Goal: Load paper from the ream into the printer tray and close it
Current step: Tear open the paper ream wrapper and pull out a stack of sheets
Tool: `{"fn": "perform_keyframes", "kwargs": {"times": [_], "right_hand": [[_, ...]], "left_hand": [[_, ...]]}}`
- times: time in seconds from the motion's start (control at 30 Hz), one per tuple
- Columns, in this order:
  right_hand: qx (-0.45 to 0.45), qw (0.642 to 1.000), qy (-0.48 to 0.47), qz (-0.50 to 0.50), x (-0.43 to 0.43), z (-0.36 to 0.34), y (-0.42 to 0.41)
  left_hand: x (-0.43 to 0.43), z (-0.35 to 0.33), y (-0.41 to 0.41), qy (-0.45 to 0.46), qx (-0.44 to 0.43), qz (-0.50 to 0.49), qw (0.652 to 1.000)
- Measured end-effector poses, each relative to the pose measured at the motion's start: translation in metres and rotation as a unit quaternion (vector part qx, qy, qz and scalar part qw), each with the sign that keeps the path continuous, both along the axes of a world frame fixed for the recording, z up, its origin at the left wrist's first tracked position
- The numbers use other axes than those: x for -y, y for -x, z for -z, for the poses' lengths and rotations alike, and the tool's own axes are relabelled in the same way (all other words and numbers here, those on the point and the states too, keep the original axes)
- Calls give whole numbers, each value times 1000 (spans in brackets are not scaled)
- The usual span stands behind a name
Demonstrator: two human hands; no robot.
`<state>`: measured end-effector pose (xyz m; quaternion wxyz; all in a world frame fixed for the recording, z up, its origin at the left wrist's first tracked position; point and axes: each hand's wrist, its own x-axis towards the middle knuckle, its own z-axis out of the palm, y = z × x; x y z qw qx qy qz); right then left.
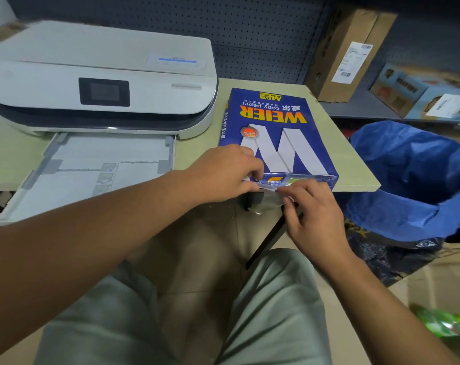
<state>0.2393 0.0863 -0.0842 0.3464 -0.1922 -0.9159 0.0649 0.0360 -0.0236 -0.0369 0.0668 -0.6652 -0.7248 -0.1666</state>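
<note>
glossy blue ream (273, 133) flat; both hands pinch crinkled wrapper end

Sealed ream beside a printer with its tray pulled out

The blue "WEIER" copy-paper ream (273, 135) lies flat on the table, its near end at the table's edge, just right of the white printer (99, 80), whose pale tray (73, 177) sticks out open toward the person.
</note>
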Motion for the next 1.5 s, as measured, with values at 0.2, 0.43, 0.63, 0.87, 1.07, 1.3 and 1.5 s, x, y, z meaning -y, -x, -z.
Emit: {"fn": "perform_keyframes", "kwargs": {"times": [0.2,0.43,0.63,0.87,1.07,1.3,1.5], "right_hand": [[24,999,-36,28,2,6,-3],[49,999,-5,7,6,6,0],[70,996,-23,52,-2,-14,19],[177,982,-62,39,-19,-40,46],[234,970,-56,48,-33,-52,57],[258,965,-42,15,-39,-54,56],[250,968,6,-21,-40,-60,52]], "left_hand": [[3,-10,1,-72,5,-28,997],[4,-18,-2,-191,4,-37,981],[8,-16,-7,-211,-20,-25,977],[10,-9,-10,-205,-14,-39,978],[8,-7,-9,-195,-11,-39,980],[7,-4,-6,-183,0,-45,982],[6,-3,-5,-182,4,-57,982]]}}
